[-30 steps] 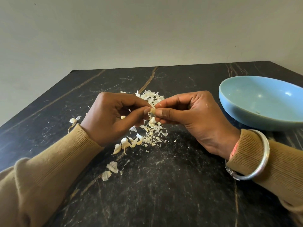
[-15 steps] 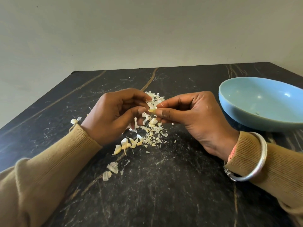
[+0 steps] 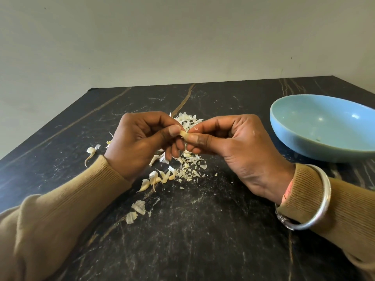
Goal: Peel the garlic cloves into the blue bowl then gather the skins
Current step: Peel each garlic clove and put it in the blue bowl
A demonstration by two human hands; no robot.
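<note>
Head: left hand (image 3: pixel 139 145), right hand (image 3: pixel 239 151) pinch garlic clove (image 3: pixel 183 135).

The blue bowl (image 3: pixel 304 138) is smooth and glossy, glazed-looking, with bright highlights inside. The bench (image 3: pixel 203 230) under it looks like dark polished stone, veined pale and tan. Left of the bowl, the skins (image 3: pixel 188 169) are dry, papery and matt, and the garlic clove (image 3: pixel 183 134) looks smooth. The sleeves (image 3: pixel 60 209) are ribbed knit cloth. Nearest the bowl is a shiny metal bangle (image 3: pixel 326 189).
</note>
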